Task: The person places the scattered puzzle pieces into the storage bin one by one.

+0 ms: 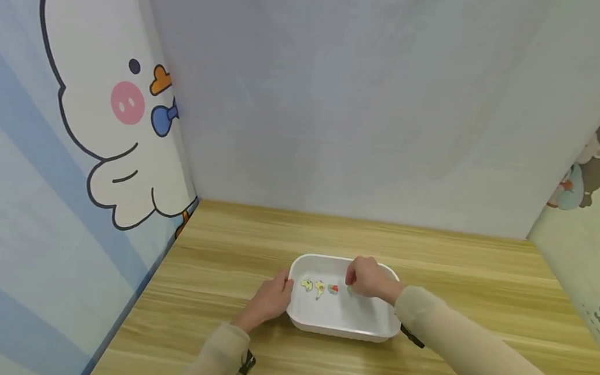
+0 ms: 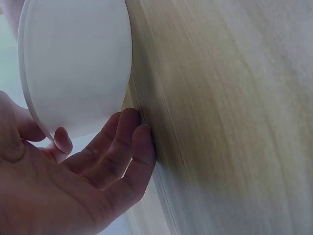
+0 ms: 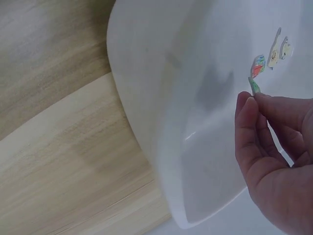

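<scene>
A white plastic tray (image 1: 322, 318) stands on the wooden table. My left hand (image 1: 271, 297) grips its left end; in the left wrist view the thumb and forefinger hold the rim while the other fingers spread below. Over the inside of the tray, my right hand (image 1: 369, 278) pinches a small flat green piece (image 3: 254, 85) between thumb and fingertips. Lying in a row on the tray floor are a yellow cutout (image 1: 306, 284), a second yellow cutout (image 1: 319, 289) and a red, green and blue piece (image 1: 333, 289). Whether the green piece touches the floor, I cannot tell.
The wood-grain table (image 1: 212, 245) extends around the tray on every side. A plain grey backdrop (image 1: 363, 110) rises at the back. On the left is a panel with a cartoon duck (image 1: 93, 80), and another printed panel (image 1: 588, 254) stands on the right.
</scene>
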### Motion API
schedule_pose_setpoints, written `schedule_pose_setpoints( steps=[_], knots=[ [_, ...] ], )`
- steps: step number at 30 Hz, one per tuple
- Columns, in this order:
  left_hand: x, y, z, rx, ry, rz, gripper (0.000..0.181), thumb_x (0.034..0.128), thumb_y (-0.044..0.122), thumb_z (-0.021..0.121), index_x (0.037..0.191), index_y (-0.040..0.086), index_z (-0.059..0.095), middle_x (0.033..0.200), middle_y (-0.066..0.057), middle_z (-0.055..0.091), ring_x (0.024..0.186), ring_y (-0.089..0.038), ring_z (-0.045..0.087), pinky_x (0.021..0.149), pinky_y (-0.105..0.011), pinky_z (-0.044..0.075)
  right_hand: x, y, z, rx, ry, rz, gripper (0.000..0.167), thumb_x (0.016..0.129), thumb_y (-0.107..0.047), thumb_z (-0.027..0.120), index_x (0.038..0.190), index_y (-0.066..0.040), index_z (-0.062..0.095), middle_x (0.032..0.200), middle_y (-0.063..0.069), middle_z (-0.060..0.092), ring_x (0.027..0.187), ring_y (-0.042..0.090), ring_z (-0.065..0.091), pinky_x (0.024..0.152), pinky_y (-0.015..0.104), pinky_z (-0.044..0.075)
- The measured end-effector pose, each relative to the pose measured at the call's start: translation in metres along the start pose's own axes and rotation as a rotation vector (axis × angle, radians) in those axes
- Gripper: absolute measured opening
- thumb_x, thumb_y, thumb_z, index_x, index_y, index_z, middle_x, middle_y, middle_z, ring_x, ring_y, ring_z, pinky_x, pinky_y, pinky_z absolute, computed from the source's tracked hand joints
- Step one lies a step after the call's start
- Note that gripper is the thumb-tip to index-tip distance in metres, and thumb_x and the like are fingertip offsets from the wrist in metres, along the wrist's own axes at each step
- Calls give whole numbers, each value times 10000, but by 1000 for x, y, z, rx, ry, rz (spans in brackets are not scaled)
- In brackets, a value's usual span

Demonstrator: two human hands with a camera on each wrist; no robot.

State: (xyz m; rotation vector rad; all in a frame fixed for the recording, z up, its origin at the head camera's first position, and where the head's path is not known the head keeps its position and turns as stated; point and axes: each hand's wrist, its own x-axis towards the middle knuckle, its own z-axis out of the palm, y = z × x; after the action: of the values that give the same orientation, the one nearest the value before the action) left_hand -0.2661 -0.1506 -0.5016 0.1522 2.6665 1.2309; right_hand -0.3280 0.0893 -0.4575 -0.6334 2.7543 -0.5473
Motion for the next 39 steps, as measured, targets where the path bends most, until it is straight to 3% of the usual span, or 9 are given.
schedule_pose_setpoints(
  steps=[18, 39],
  knots=[
    [-2, 2, 0, -3, -5, 1, 156, 1039, 184, 334, 1024, 70, 439, 745, -67, 509, 601, -188, 483, 516, -314, 392, 10, -1, 13, 18, -11, 33, 176, 721, 116, 678, 725, -60, 672, 682, 6, 582, 639, 161, 537, 583, 298, 474],
    [-2, 1, 1, 43, 37, 23, 128, 1033, 182, 347, 1013, 89, 433, 743, -54, 510, 613, -176, 490, 523, -314, 386, 18, 3, 24, -6, 3, 23, 165, 712, 104, 684, 725, -58, 658, 688, -1, 583, 649, 158, 536, 595, 310, 477]
  ],
)
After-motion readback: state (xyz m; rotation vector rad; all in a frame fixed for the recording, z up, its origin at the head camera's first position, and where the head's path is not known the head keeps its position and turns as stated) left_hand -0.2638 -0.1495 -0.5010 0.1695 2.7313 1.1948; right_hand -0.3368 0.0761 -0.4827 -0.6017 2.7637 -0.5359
